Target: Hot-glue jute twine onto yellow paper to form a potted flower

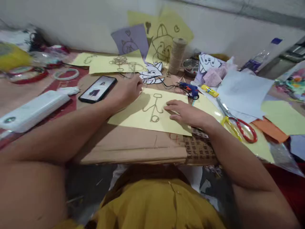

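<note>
A yellow sheet of paper (133,114) lies on the cardboard in front of me. On it is a simple stick-like figure (154,108) in brown lines, perhaps cord; I cannot tell for sure. My left hand (130,90) is closed at the sheet's upper left edge, its fingers curled and partly hidden, so whatever they hold does not show. Resting on the sheet's right side, my right hand (183,112) has its fingers stretched out beside the figure and holds nothing. A white cat-like paper cutout (152,73) lies just beyond my left hand.
A phone (97,89) and a white box-like device (34,109) lie at left. Behind stand a twine spool (177,55) and propped drawings (131,39). To the right are a blue glue gun (189,89), a glue stick (209,90), scissors (235,122) and loose papers (245,89).
</note>
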Motion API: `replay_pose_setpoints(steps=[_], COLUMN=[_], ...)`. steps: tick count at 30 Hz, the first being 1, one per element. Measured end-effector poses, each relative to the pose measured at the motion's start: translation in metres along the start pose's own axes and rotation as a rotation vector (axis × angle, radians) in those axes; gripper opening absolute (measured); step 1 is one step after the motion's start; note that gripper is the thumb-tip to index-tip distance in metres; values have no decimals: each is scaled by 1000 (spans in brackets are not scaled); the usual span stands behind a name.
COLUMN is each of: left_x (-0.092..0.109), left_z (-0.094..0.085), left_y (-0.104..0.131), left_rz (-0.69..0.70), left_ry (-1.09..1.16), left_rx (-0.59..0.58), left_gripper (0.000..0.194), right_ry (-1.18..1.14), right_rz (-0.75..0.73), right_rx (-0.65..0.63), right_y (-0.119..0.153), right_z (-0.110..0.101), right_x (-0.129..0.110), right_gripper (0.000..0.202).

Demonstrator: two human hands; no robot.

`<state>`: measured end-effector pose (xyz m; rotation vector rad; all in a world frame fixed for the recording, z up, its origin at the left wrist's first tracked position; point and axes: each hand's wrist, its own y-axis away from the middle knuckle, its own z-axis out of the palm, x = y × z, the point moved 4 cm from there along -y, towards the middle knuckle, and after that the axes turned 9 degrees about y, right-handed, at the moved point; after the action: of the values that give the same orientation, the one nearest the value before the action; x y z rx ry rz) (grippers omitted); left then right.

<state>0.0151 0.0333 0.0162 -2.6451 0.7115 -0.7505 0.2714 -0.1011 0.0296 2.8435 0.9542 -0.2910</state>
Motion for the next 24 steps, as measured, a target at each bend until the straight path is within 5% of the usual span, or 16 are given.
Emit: replay_pose_setpoints(steps=[4,9,12,24], left_x=[6,32,42,34], left_z=[-5,-8,-2,3], left_y=[-5,25,40,37], left_rz=[-9,-53,-53,-18], left_ry=[153,222,201,205], left_rx=[18,-57,-153,-120], left_gripper=[10,13,12,14], right_ry=[-43,-24,3,-30], right_rz=[-38,51,94,108], right_rx=[79,305,300,263], right_y=[1,-2,-6,-6], right_z=[-1,4,11,16], right_x=[2,5,10,25], right_gripper=[38,53,59,44])
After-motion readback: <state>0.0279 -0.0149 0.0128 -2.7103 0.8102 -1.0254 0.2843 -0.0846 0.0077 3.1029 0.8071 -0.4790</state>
